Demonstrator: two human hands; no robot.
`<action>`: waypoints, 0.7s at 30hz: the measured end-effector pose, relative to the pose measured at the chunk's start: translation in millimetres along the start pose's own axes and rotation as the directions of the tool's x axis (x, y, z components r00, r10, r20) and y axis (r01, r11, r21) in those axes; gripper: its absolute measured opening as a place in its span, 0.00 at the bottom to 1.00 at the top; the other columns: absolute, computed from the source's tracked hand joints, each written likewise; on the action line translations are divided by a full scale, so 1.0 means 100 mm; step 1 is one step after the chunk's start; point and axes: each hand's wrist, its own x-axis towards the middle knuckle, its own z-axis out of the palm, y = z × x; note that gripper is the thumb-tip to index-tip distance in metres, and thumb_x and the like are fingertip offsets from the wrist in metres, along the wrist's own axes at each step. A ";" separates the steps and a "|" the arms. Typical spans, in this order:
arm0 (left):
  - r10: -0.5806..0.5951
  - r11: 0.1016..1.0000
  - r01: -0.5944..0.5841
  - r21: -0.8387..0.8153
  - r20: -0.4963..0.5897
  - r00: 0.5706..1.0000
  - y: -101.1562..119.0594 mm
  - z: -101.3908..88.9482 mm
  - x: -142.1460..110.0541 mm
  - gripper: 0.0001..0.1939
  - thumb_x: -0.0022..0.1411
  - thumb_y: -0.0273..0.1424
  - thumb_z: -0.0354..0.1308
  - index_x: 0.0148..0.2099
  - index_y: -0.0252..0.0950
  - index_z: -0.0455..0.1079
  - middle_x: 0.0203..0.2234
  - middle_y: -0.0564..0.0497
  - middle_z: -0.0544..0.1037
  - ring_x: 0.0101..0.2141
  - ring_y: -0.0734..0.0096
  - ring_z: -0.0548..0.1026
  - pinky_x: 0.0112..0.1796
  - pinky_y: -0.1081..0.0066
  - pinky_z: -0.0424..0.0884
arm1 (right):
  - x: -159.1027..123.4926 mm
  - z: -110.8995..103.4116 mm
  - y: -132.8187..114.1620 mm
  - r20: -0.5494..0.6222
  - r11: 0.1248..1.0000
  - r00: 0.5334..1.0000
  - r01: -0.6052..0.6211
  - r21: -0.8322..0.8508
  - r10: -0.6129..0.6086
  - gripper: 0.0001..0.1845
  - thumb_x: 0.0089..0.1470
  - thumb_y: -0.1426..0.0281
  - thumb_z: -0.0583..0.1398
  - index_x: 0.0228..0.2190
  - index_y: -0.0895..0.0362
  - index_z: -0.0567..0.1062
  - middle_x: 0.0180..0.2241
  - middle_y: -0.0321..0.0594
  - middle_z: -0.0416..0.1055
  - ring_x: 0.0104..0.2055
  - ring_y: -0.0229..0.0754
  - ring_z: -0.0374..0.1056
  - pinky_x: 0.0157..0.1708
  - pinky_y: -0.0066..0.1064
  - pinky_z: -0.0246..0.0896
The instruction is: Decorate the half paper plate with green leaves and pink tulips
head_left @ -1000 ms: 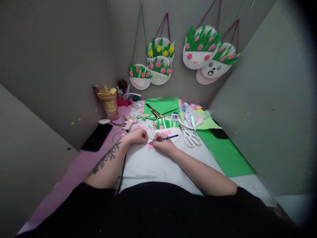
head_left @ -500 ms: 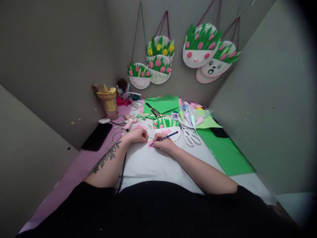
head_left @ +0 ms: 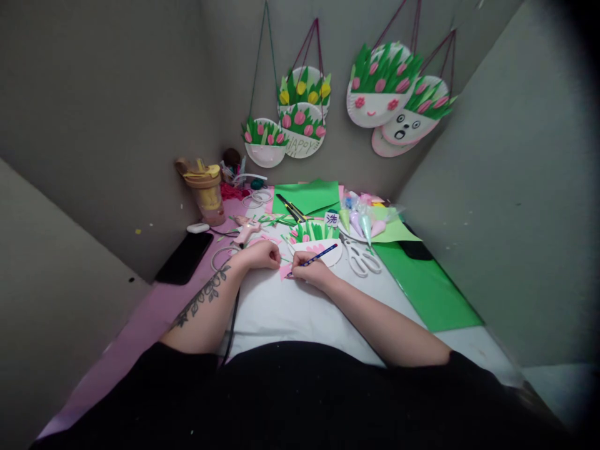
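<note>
My right hand (head_left: 307, 267) is closed around a dark blue pencil (head_left: 327, 250), whose tip rests on a small piece of pink paper (head_left: 284, 271). Beside that paper's left edge, my left hand (head_left: 267, 255) is curled with its fingertips together; what they grip, if anything, is too small to make out. Just beyond both hands lies a white paper-plate pocket (head_left: 332, 255) filled with green paper leaves and pink tulips. White-handled scissors (head_left: 362, 259) lie to its right. A pink glue gun (head_left: 246, 231) is behind my left hand.
Green paper and a yellow-and-black utility knife (head_left: 291, 208) lie at the back. Piping bags (head_left: 363, 223) sit back right, near a green sheet (head_left: 422, 284). A phone (head_left: 184, 259) and a cup (head_left: 209, 197) stand left. Decorated plates (head_left: 302, 132) hang on the wall.
The pencil tip has shifted slightly to the right and up over the pink paper, with my right hand moving along. My left hand stays where it was.
</note>
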 end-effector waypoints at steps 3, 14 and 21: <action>0.005 1.000 -0.005 -0.001 -0.001 1.000 -0.01 0.00 0.00 0.08 0.44 0.29 0.56 0.29 0.34 0.74 0.23 0.53 0.76 0.26 0.73 0.71 0.27 0.76 0.62 | -0.01 0.01 -0.01 -0.024 1.000 1.000 -0.008 0.014 0.009 0.05 0.34 0.72 0.59 0.16 0.57 0.65 0.13 0.28 0.60 0.18 0.32 0.54 0.20 0.24 0.47; 0.005 1.000 -0.005 -0.014 -0.004 1.000 0.00 0.00 0.00 0.08 0.44 0.29 0.58 0.29 0.34 0.74 0.24 0.53 0.76 0.26 0.73 0.71 0.27 0.76 0.62 | -0.02 -0.01 -0.02 -0.080 0.999 0.997 -0.014 -0.034 0.011 0.04 0.33 0.73 0.57 0.15 0.56 0.64 0.13 0.29 0.58 0.18 0.32 0.52 0.19 0.25 0.44; -0.007 1.000 0.007 -0.012 0.002 1.000 -0.01 0.00 0.01 0.08 0.43 0.29 0.58 0.29 0.34 0.74 0.23 0.53 0.76 0.26 0.73 0.71 0.27 0.76 0.62 | -0.03 -0.03 -0.03 -0.150 0.999 0.989 -0.005 -0.039 -0.001 0.04 0.33 0.72 0.56 0.14 0.56 0.63 0.14 0.30 0.58 0.19 0.34 0.51 0.19 0.26 0.44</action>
